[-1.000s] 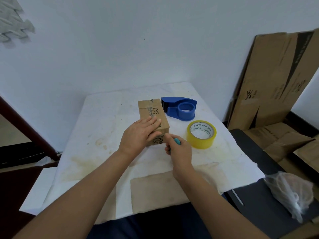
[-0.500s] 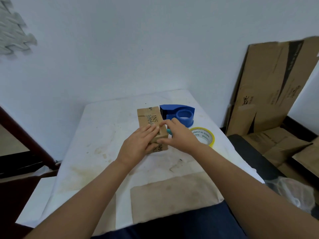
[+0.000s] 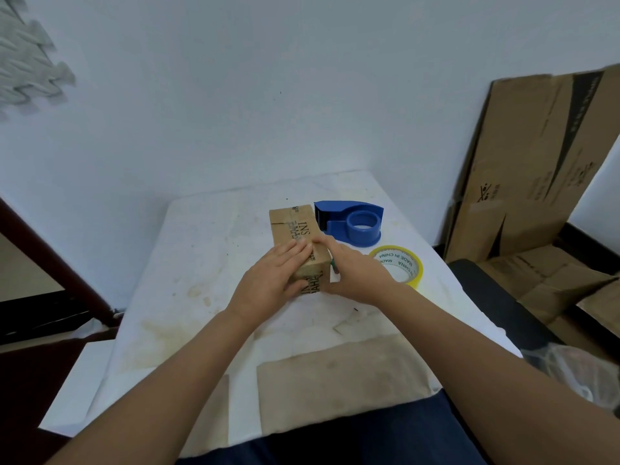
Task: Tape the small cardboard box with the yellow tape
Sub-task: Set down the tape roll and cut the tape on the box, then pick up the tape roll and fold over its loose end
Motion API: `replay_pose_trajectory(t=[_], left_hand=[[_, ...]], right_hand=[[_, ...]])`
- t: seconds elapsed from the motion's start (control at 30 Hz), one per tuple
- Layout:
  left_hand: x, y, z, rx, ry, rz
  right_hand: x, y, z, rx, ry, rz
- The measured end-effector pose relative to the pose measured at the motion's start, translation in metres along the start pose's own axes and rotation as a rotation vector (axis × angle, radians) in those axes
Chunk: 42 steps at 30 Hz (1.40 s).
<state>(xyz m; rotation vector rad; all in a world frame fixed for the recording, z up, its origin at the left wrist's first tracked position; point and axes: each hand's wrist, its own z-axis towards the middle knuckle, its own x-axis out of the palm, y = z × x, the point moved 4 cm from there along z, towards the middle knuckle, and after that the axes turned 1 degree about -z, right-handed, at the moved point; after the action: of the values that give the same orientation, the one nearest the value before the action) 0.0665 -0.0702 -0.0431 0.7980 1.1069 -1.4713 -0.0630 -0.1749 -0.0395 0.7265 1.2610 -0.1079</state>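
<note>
The small cardboard box (image 3: 295, 223), brown with dark print, lies lengthwise on the white-covered table (image 3: 201, 263). My left hand (image 3: 271, 280) lies over its near top and left side, thumb across the front face. My right hand (image 3: 355, 273) presses against the box's right side, index finger on the top edge, with a small teal object (image 3: 332, 263) tucked in its fingers. The yellow tape roll (image 3: 407, 266) lies flat just right of my right hand, partly hidden by it.
A blue tape dispenser (image 3: 352, 223) stands behind the roll, close to the box's far right. A brown sheet (image 3: 335, 391) lies at the table's near edge. Flattened cartons (image 3: 530, 162) lean on the wall at right, above a crumpled plastic bag (image 3: 577, 370).
My right hand has moved from the box's near front corner up to its right side, in front of the tape roll. My left hand stayed on the box top.
</note>
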Motion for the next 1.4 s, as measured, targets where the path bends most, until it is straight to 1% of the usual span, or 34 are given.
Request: replay_pose_trajectory(t=[0.07, 0.13, 0.23, 0.33, 0.43, 0.53, 0.6, 0.7, 0.77, 0.83, 0.87, 0.9, 0.93, 1.03, 1.07, 1.13, 1.2, 1.27, 1.4], left_hand=[[0.000, 0.000, -0.001, 0.007, -0.004, 0.006], [0.000, 0.001, -0.001, 0.011, -0.008, 0.011], [0.000, 0.000, 0.000, 0.008, -0.005, 0.001], [-0.001, 0.001, 0.000, 0.009, -0.005, 0.006], [-0.003, 0.003, 0.000, 0.009, -0.010, 0.025], [-0.005, 0.002, 0.000, 0.033, -0.027, 0.079], [-0.006, 0.004, 0.003, 0.007, -0.042, 0.122], [-0.009, 0.010, 0.008, -0.096, -0.018, 0.127], [-0.016, 0.002, 0.008, -0.066, -0.091, 0.111], [-0.022, -0.019, 0.010, -0.042, -0.161, -0.001], [-0.023, -0.032, 0.013, -0.049, -0.162, -0.092], [-0.021, -0.045, 0.017, -0.080, -0.135, -0.194], [-0.017, -0.056, 0.023, -0.127, -0.074, -0.287], [0.009, -0.075, 0.040, -0.289, 0.229, -0.463], [0.018, -0.078, 0.045, -0.332, 0.312, -0.534], [0.034, -0.080, 0.051, -0.399, 0.427, -0.652], [0.043, -0.080, 0.053, -0.436, 0.483, -0.696], [0.048, -0.083, 0.053, -0.445, 0.498, -0.722], [0.050, -0.082, 0.052, -0.483, 0.406, -0.767]], right_hand=[[-0.004, 0.001, 0.001, 0.008, -0.014, 0.017], [-0.007, 0.003, 0.003, 0.017, -0.039, -0.024], [-0.005, 0.003, 0.004, 0.010, -0.012, -0.065], [-0.011, 0.002, 0.004, 0.005, -0.001, -0.022], [-0.030, -0.002, 0.002, 0.062, -0.106, 0.088], [-0.050, -0.020, -0.008, 0.213, -0.269, 0.173], [-0.057, -0.035, -0.019, 0.308, -0.317, 0.182], [-0.059, -0.052, -0.034, 0.353, -0.293, 0.078], [-0.058, -0.057, -0.040, 0.348, -0.237, 0.011], [-0.056, -0.058, -0.046, 0.339, -0.174, -0.024], [-0.054, -0.057, -0.048, 0.337, -0.150, -0.033], [-0.053, -0.057, -0.049, 0.334, -0.132, -0.048], [-0.053, -0.056, -0.051, 0.330, -0.117, -0.069], [-0.050, -0.057, -0.056, 0.321, -0.065, -0.104], [-0.047, -0.058, -0.058, 0.319, -0.047, -0.101], [-0.042, -0.057, -0.063, 0.323, -0.030, -0.091], [-0.037, -0.057, -0.066, 0.335, -0.035, -0.075], [-0.035, -0.055, -0.066, 0.335, -0.043, -0.068], [-0.034, -0.056, -0.066, 0.332, -0.061, -0.067]])
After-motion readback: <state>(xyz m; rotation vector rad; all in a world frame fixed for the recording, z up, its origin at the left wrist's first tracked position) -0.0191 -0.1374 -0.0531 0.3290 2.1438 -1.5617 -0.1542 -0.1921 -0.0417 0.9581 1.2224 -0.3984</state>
